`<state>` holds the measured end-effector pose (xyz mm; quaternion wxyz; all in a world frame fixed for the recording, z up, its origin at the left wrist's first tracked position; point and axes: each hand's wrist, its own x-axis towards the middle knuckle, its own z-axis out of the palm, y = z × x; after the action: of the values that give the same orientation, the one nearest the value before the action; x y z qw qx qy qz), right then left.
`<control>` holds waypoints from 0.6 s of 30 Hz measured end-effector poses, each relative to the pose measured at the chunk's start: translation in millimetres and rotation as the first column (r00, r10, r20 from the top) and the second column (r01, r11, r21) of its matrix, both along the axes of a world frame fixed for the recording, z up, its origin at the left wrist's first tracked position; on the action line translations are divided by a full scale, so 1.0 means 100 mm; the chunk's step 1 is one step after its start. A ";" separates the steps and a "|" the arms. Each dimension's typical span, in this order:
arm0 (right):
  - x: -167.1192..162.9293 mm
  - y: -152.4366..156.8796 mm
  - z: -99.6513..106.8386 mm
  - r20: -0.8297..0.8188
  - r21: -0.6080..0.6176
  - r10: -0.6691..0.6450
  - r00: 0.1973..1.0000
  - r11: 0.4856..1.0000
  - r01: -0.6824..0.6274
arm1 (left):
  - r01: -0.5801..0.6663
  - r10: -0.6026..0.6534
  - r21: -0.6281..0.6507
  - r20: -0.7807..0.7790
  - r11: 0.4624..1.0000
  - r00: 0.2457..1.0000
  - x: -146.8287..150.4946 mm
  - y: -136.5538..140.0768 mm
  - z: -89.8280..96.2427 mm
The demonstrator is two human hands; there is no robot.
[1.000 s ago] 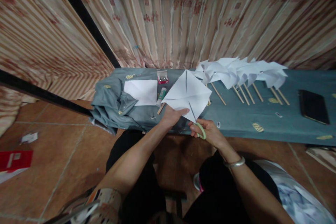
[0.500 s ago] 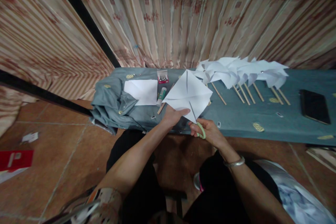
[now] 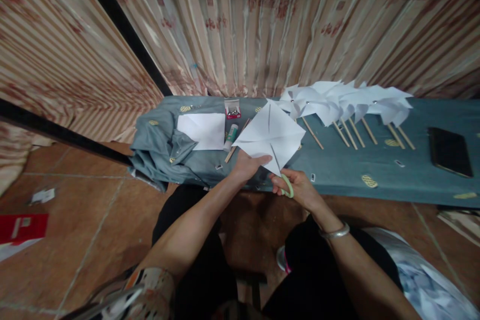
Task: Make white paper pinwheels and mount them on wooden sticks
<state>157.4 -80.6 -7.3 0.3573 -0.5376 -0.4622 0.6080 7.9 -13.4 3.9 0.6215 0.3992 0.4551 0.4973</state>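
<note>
My left hand (image 3: 250,165) grips a white square of paper (image 3: 275,127) by its lower left edge, thumb on top. The paper is turned with a corner toward me. Slits run in from its top and bottom corners. In my right hand (image 3: 294,184) is a pair of scissors (image 3: 288,187) with light green handles, my fingers closed on them. The scissors sit at the paper's near corner, and their blades are mostly hidden by the sheet and the hand.
White paper pinwheels (image 3: 326,102) on sticks line the back right of the cloth-covered table (image 3: 337,175). Left of the sheet are a glue stick (image 3: 230,137), wooden sticks (image 3: 230,154), a small red box of pins (image 3: 233,110) and white paper (image 3: 210,130). A dark phone (image 3: 450,151) lies far right.
The right corner of the paper has shifted very slightly to the right. Both hands stay in almost the same place, still on the paper and the scissors.
</note>
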 end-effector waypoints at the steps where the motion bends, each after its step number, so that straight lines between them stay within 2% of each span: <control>1: 0.00 0.00 0.00 0.006 0.000 -0.001 1.000 1.000 0.001 | -0.001 0.001 -0.003 0.001 1.000 1.000 0.00 0.00 0.00; 10: -0.02 0.01 0.04 0.023 -0.009 -0.022 0.999 1.000 0.023 | 0.016 -0.016 0.011 0.021 1.000 1.000 0.00 0.00 -0.01; 18: -0.03 0.00 0.03 0.052 0.030 -0.029 0.998 0.999 0.027 | 0.014 -0.014 -0.004 0.010 1.000 1.000 0.01 0.02 -0.06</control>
<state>154.5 -80.3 -4.3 0.3616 -0.5544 -0.4726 0.5819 8.8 -11.4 -2.4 0.6279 0.3987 0.4504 0.4939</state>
